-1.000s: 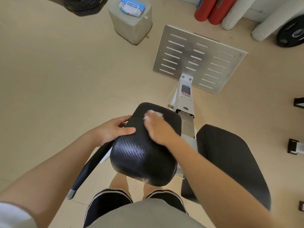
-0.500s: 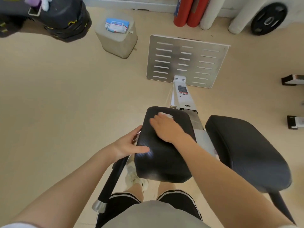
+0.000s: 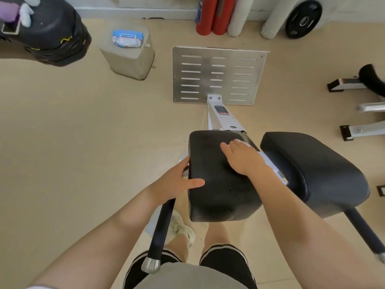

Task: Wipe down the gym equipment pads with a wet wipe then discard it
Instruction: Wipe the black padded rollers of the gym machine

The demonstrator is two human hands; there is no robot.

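The right hand (image 3: pixel 242 158) lies flat, pressing the wet wipe (image 3: pixel 246 144) (thin, floppy, probably slippery) onto the pad (image 3: pixel 210 163); the left hand (image 3: pixel 175 181) grips its near edge.

Beige floor (image 3: pixel 62 132). Slotted metal footplate (image 3: pixel 218 75) lies flat ahead, joined to a white frame beam (image 3: pixel 221 115). Left of it, a grey block (image 3: pixel 130 57) with a blue-and-white packet (image 3: pixel 127 38) on top. Stacked black weight plates (image 3: pixel 50 36) at far left. Against the wall: two red rolls (image 3: pixel 214 15), two pale rolls (image 3: pixel 237 17), one black weight plate (image 3: pixel 303 18) leaning upright.
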